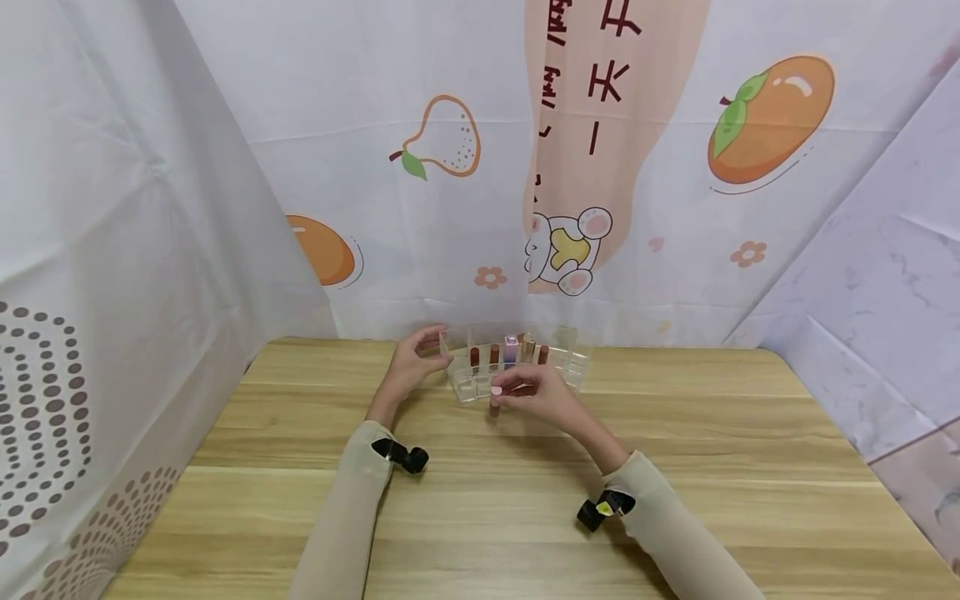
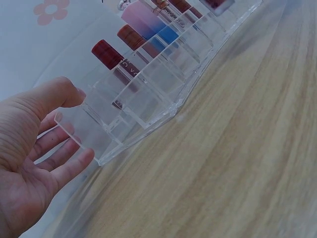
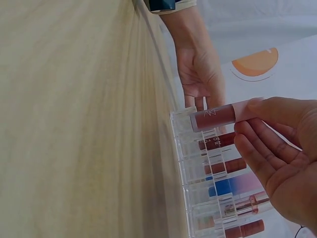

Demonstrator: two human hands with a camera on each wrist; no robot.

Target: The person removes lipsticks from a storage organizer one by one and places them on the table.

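Note:
A clear acrylic lipstick organizer (image 1: 467,387) stands on the table with a row of tubes upright in its compartments. At its left end, my left hand (image 1: 412,364) holds the end wall, the thumb at the upper edge and the other fingers along the outside. In front of the organizer, my right hand (image 1: 536,392) pinches a lip gloss tube (image 3: 215,117) by its pale pink cap, its mauve body pointing down. Dark red (image 2: 107,53) and brown-capped tubes (image 2: 131,37), a pink-and-blue tube (image 3: 233,186) and several others sit in the organizer.
The wooden table (image 1: 480,517) stretches in front of the organizer. Behind it hangs a white curtain (image 1: 360,150) printed with fruit, and more cloth covers both sides. A black wrist camera (image 1: 405,457) is strapped on the left sleeve, another (image 1: 600,510) on the right.

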